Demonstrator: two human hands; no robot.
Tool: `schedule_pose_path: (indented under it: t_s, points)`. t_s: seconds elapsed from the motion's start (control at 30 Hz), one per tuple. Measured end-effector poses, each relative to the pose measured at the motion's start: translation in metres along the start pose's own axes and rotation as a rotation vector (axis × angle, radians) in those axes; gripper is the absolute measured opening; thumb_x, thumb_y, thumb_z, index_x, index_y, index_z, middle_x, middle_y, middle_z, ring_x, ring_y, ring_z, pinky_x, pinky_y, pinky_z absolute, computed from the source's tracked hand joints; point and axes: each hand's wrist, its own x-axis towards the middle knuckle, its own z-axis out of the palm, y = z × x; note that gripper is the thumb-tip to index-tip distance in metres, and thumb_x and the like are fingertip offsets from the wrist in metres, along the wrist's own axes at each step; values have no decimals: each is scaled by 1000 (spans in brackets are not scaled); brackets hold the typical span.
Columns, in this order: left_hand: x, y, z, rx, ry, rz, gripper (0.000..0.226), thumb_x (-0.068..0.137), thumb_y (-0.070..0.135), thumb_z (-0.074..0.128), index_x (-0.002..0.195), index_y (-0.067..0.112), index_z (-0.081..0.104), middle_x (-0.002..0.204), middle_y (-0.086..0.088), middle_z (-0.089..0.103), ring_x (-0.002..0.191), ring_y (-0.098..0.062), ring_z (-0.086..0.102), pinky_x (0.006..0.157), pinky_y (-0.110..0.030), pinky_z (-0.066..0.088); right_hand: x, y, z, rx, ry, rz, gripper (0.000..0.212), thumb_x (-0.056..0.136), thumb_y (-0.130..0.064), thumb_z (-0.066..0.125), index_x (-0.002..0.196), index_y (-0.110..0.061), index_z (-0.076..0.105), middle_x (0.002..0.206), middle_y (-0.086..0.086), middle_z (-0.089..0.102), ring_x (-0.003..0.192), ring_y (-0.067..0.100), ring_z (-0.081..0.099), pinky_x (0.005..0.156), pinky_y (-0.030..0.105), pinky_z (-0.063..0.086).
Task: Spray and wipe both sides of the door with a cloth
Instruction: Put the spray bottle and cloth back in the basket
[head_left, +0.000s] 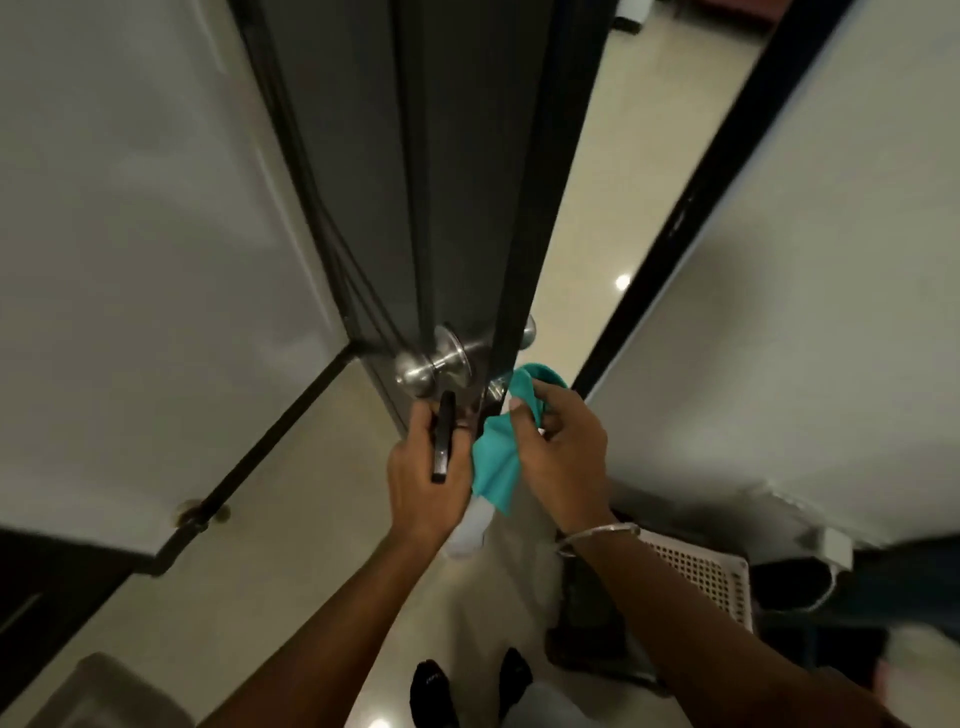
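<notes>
A dark grey door (457, 182) stands edge-on in front of me, with a steel knob (421, 364) on its left face and another knob (527, 332) on its right face. My left hand (421, 467) grips a spray bottle by its black head (444, 441), just below the left knob; the white body hangs under the hand. My right hand (561, 457) holds a teal cloth (498, 457) bunched against the door's edge by the latch, with part of the cloth hanging down.
A black door frame (701, 208) runs up the right beside a white wall. A white perforated basket (711, 571) and a dark shoe (795, 582) sit at the lower right. A doorstop (200, 512) is on the floor at left. My black-socked feet (431, 686) are below.
</notes>
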Motion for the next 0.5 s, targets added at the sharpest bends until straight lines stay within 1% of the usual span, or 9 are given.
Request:
schedule_pose_path:
  t_s: [0.1,0.17,0.2,0.27,0.3,0.37,0.43,0.5]
  points:
    - [8,2,15,0,-52,26,28,99,38,50,111,14,58,71,6,64,56,-9,61,51,-30,50,12,4,-4,31,36,10,28,101,-22,66,128,-17,65,119,-4,68,101,2,64,83,-1,44]
    - [13,3,28,13,-90,39,26,99,37,51,110,14,57,71,6,64,56,-9,62,51,-30,51,23,8,-9,27,37,35,31,102,-23,64,132,-16,64,121,-2,70,101,4,66,83,1,48]
    - [15,4,35,22,-105,44,22,100,34,53,108,13,57,70,8,64,56,-9,62,50,-26,50,28,11,-13,18,35,57,33,103,-24,62,135,-16,62,121,-3,69,101,4,66,83,1,48]
    - [19,5,47,41,-119,47,15,99,28,55,103,14,54,70,11,61,58,-7,63,51,-17,46,36,18,-19,11,28,87,37,104,-25,60,140,-16,58,120,-5,67,93,-3,63,78,-3,45]
    - [21,5,54,45,-129,52,14,99,27,56,103,13,54,71,13,61,59,-5,63,52,-14,45,39,22,-24,19,25,97,37,105,-25,59,141,-16,57,119,-6,66,90,-5,61,78,-4,45]
    - [25,7,67,37,-157,74,16,100,26,55,107,11,55,74,12,63,62,-4,65,53,-14,46,44,29,-34,46,15,101,38,105,-24,58,143,-18,56,122,-5,66,92,-2,63,81,2,51]
    - [27,12,80,26,-178,105,17,102,25,55,110,11,55,76,11,64,62,-6,65,53,-14,47,47,41,-45,79,-4,103,40,106,-22,57,146,-20,54,123,-5,66,100,3,65,79,6,54]
    - [25,17,95,36,-181,135,15,103,23,55,110,10,55,76,8,63,61,-7,63,54,-19,48,47,56,-57,78,-36,117,41,106,-23,56,147,-19,53,125,0,67,103,8,68,81,10,56]
